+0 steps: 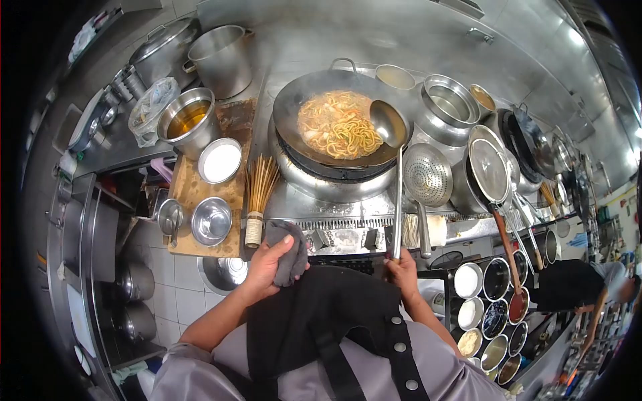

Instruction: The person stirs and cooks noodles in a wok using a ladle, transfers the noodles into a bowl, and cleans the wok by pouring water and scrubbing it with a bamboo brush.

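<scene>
My left hand (273, 262) is closed around a dark grey cloth (289, 252) in front of the stove's front edge. The handle of a long ladle (389, 123) is in my right hand (402, 273), and its bowl rests at the right side of a large wok (294, 90). Thick yellow noodles (351, 137) and pale pieces in an orange-brown broth (334, 107) fill the wok, with steam above. A perforated skimmer (428, 175) lies right of the ladle's handle. Left of the wok, a bamboo brush (257, 194) stands near the cloth.
A wooden board (184, 237) at left bears a pot of amber liquid (187, 117), a bowl of white contents (221, 160) and a metal bowl (211, 221). Tall pots (219, 61) stand behind. Seasoning containers (496, 279) are at lower right, near another person (568, 284).
</scene>
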The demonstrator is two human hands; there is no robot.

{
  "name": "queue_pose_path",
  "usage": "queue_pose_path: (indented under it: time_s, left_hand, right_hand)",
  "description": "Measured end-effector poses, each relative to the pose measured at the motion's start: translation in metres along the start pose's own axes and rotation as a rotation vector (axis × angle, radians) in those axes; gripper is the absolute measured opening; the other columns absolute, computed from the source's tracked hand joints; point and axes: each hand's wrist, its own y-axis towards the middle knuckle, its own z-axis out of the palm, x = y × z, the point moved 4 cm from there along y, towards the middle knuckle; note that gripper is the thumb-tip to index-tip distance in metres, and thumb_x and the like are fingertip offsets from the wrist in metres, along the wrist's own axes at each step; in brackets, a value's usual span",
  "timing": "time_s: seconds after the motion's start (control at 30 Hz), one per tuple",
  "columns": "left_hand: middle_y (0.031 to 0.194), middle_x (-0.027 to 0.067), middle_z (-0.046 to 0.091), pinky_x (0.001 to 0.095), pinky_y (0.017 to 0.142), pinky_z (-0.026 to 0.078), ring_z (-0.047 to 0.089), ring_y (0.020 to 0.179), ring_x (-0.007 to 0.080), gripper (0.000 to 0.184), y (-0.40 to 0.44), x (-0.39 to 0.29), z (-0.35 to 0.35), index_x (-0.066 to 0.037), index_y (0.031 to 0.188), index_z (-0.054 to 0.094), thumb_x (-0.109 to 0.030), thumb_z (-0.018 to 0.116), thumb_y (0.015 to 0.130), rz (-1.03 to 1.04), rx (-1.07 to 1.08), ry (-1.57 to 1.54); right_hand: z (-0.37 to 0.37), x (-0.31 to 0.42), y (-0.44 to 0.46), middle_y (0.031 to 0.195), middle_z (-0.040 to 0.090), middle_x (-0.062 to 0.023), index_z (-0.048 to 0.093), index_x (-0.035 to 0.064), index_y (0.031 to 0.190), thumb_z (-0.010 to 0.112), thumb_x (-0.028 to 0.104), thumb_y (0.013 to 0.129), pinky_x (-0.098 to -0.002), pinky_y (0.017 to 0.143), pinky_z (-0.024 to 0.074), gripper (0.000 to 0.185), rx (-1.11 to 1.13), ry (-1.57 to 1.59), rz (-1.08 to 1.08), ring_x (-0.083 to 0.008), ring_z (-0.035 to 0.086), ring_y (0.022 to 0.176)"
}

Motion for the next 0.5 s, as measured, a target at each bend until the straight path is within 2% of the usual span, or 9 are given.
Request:
queue_pose_path:
  time_s: [0.07,0.17,0.27,0.37,0.43,0.47,0.5]
  left_hand:
    - [0.105,0.0129,0.069,0.0321,0.052,0.056,0.072,0.074,0.0246,0.038,-0.003,-0.005,0.011,-0.008,0.124,0.052,-0.032,0.066,0.099,0.055,-0.076,-0.009]
    - [0.105,0.0135,0.069,0.0323,0.052,0.056,0.071,0.074,0.0248,0.039,0.005,0.003,0.025,-0.009,0.125,0.052,-0.032,0.067,0.098,0.057,-0.065,0.013]
    - [0.11,0.0149,0.07,0.0309,0.055,0.058,0.072,0.077,0.0248,0.039,0.018,0.015,0.042,-0.009,0.128,0.051,-0.034,0.063,0.101,0.104,-0.098,0.061]
    - [0.109,0.0157,0.07,0.0309,0.055,0.058,0.073,0.076,0.0249,0.039,0.027,0.032,0.055,-0.009,0.128,0.05,-0.033,0.064,0.1,0.142,-0.111,0.062]
    - [0.107,0.0146,0.07,0.0315,0.054,0.058,0.072,0.076,0.0252,0.038,0.032,0.041,0.063,-0.009,0.126,0.051,-0.032,0.065,0.099,0.134,-0.115,0.047]
    - [0.104,0.0135,0.069,0.0321,0.053,0.057,0.072,0.075,0.0254,0.038,0.033,0.044,0.066,-0.009,0.124,0.052,-0.032,0.066,0.098,0.124,-0.117,0.031]
    - [0.104,0.0135,0.069,0.0321,0.053,0.057,0.072,0.075,0.0254,0.038,0.034,0.045,0.067,-0.009,0.124,0.052,-0.032,0.066,0.098,0.123,-0.12,0.027]
  right_hand:
    - [-0.01,0.038,-0.013,0.076,0.057,-0.0022,0.053,0.0044,0.117,0.062,-0.002,0.091,-0.0261,0.047,0.0448,0.028,-0.028,0.034,-0.029,-0.0108,0.053,0.053]
    - [-0.043,0.081,-0.035,0.083,0.059,-0.0033,0.052,0.0054,0.122,0.06,-0.003,0.091,-0.0269,0.05,0.0483,0.033,-0.043,0.037,-0.014,-0.0102,0.054,0.057]
    - [-0.084,0.094,-0.042,0.078,0.057,-0.0041,0.045,0.0047,0.133,0.061,0.0,0.091,-0.0277,0.052,0.0504,0.045,-0.046,-0.063,-0.07,-0.0126,0.055,0.057]
    - [-0.121,0.064,-0.049,0.084,0.059,-0.0043,0.046,0.0049,0.135,0.062,0.0,0.09,-0.0272,0.051,0.0496,0.048,-0.133,-0.235,-0.089,-0.0109,0.055,0.058]
    - [-0.137,0.029,-0.053,0.081,0.06,-0.0042,0.049,0.003,0.136,0.063,0.002,0.089,-0.0282,0.052,0.0499,0.049,-0.186,-0.307,-0.051,-0.0102,0.057,0.059]
    - [-0.145,0.009,-0.054,0.079,0.066,-0.0117,0.05,0.002,0.137,0.067,0.007,0.087,-0.0348,0.055,0.0526,0.053,-0.25,-0.441,-0.116,-0.0204,0.064,0.06]
    - [-0.153,-0.007,-0.056,0.083,0.069,-0.0208,0.051,0.0014,0.136,0.071,0.011,0.084,-0.0418,0.061,0.0546,0.057,-0.315,-0.785,-0.322,-0.0354,0.068,0.065]
